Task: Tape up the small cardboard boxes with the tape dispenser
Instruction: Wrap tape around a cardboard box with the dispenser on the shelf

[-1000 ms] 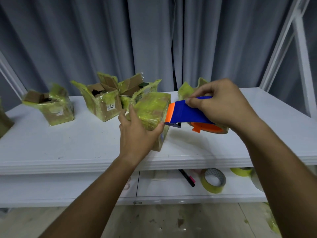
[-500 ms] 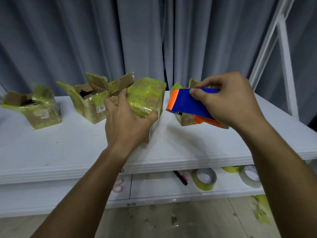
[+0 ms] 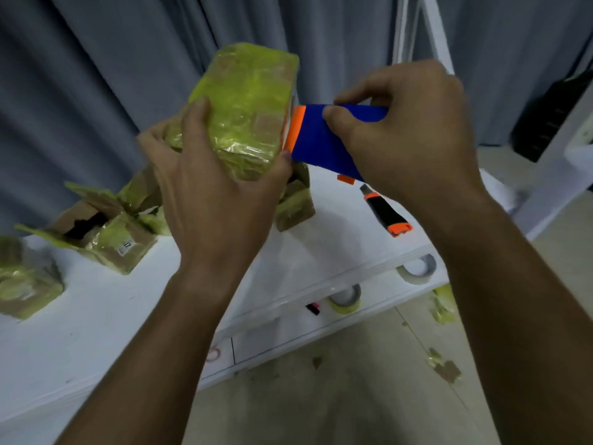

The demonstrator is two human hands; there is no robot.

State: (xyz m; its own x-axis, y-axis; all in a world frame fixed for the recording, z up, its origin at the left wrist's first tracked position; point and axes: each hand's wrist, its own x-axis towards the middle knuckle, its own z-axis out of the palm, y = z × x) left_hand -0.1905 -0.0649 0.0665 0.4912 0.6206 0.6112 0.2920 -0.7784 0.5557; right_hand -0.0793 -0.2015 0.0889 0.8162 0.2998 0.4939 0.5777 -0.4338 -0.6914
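My left hand (image 3: 211, 194) grips a small cardboard box (image 3: 248, 107) wrapped in yellow-green tape and holds it up in the air above the white table (image 3: 96, 316). My right hand (image 3: 407, 130) grips the blue and orange tape dispenser (image 3: 321, 136), whose orange front edge touches the box's right side. More taped boxes lie on the table: one open box (image 3: 106, 239) at the left, another (image 3: 25, 284) at the far left edge, and one (image 3: 293, 203) partly hidden behind my left hand.
An orange and black utility knife (image 3: 386, 213) lies on the table's right part. Tape rolls (image 3: 346, 300) (image 3: 417, 268) and a marker (image 3: 313, 308) sit on the lower shelf. Tape scraps (image 3: 446, 367) litter the floor. Grey curtains hang behind; a white frame (image 3: 436, 33) stands at the right.
My left hand has lifted the box off the table and higher in view. The dispenser has come up with it and now touches its right side. The view has tilted.
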